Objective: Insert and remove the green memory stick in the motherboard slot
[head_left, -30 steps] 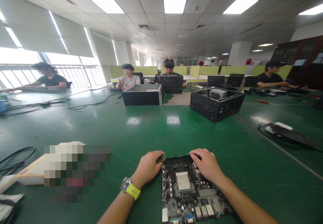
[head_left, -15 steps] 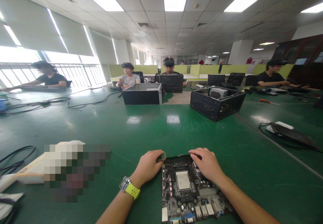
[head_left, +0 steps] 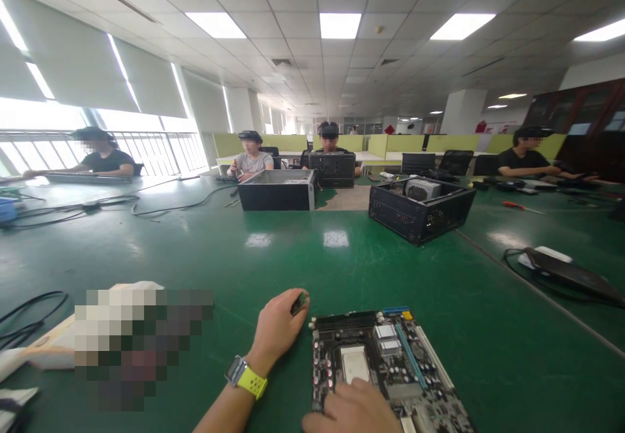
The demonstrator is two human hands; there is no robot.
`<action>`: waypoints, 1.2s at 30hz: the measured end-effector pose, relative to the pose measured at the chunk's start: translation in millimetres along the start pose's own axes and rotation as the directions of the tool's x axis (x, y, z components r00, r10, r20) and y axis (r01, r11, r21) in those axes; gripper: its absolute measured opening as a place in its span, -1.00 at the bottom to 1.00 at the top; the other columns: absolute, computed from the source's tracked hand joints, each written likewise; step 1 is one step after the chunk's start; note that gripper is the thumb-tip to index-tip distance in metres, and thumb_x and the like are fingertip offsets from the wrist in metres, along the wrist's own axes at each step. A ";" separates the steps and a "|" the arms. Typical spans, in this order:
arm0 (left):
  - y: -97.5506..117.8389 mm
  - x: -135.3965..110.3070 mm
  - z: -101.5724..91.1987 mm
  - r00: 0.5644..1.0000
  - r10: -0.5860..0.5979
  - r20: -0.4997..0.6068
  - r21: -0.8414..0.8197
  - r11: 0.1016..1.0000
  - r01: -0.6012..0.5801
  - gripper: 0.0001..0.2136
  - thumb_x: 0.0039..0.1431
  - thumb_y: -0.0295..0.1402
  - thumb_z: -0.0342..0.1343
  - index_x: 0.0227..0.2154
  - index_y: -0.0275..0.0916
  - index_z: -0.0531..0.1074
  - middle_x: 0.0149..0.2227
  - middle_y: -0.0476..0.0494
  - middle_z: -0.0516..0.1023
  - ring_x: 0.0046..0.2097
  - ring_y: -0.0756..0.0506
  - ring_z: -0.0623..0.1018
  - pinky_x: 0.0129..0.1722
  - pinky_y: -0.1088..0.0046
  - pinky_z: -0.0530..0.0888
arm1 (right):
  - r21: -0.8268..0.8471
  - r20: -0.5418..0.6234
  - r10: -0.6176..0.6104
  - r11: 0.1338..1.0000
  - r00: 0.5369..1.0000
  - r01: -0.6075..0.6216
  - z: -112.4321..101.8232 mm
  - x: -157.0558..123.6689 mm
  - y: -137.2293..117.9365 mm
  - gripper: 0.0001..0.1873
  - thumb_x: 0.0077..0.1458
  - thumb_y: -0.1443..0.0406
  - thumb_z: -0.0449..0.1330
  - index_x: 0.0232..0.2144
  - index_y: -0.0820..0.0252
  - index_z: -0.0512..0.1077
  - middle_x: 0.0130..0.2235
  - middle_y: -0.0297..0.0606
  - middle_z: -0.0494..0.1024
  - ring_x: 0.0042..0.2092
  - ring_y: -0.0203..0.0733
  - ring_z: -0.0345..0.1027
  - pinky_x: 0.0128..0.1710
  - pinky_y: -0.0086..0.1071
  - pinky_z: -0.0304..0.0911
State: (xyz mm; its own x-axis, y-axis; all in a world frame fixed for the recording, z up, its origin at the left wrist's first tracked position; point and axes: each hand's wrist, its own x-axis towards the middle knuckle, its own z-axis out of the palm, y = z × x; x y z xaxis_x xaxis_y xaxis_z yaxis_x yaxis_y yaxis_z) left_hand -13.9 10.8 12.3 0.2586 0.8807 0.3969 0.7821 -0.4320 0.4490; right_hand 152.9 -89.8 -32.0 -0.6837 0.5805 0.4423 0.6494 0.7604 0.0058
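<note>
A motherboard point(head_left: 390, 371) lies flat on the green table in front of me, a pale square processor point(head_left: 355, 363) at its middle. Just left of its far corner, my left hand point(head_left: 279, 323) is closed around a small green circuit board with dark chips, apparently a RAM stick point(head_left: 300, 302); most of it is hidden in my fingers. My right hand point(head_left: 354, 410) is over the near left part of the motherboard, knuckles up and fingers curled down. Its fingertips are hidden, so what they hold or touch cannot be seen. Black memory slots point(head_left: 346, 321) run along the far edge.
Two open computer cases, one on the left point(head_left: 277, 191) and one on the right point(head_left: 420, 210), stand farther back. A pale bag point(head_left: 43, 342) lies left. A black device point(head_left: 571, 273) with a cable is at right. Several people sit around the table.
My right hand has left the far edge of the motherboard and come back toward me over its near part. My left hand has shifted slightly left, off the board's corner, still holding the RAM stick.
</note>
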 end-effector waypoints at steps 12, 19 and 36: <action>0.8 -4.2 2.4 0.996 -0.018 0.084 0.046 0.999 0.014 -0.84 0.15 -0.35 -0.01 -0.26 -0.14 0.44 -0.28 -0.06 0.55 -0.24 -0.10 0.51 -0.25 0.48 0.35 | -0.068 0.169 0.668 0.741 0.724 -0.668 -68.8 -11.6 91.3 -0.78 0.07 0.24 0.02 -0.38 0.05 0.48 -0.34 -0.24 0.57 -0.27 -0.09 0.41 -0.36 -0.35 0.13; 7.3 -3.3 3.0 0.990 -0.045 0.134 0.059 0.998 0.037 -0.85 0.15 -0.34 0.01 -0.25 -0.13 0.45 -0.29 -0.07 0.55 -0.22 -0.10 0.51 -0.25 0.48 0.34 | -0.225 0.082 0.869 0.492 0.487 -0.841 -78.5 -43.0 155.2 -0.76 0.08 0.21 0.02 -0.38 0.10 0.47 -0.31 -0.14 0.56 -0.28 -0.03 0.42 -0.42 -0.32 0.11; 14.2 -7.2 5.8 0.964 0.146 0.224 -0.088 0.988 -0.129 -0.81 0.15 -0.29 0.05 -0.20 -0.13 0.48 -0.25 -0.07 0.54 -0.20 -0.10 0.49 -0.17 0.46 0.37 | 0.324 0.015 0.609 0.747 0.793 -0.581 -56.6 -24.9 123.5 -0.74 0.07 0.21 0.09 -0.23 0.13 0.50 -0.13 -0.25 0.52 -0.06 -0.14 0.30 -0.01 -0.29 0.14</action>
State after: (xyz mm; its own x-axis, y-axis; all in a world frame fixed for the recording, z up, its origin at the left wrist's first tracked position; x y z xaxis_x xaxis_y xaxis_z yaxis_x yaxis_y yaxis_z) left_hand -1.4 -0.5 11.1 0.4899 0.8293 0.2690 0.6891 -0.5573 0.4631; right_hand 269.0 -26.8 8.5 -0.1511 0.9279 0.3407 0.7743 0.3254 -0.5428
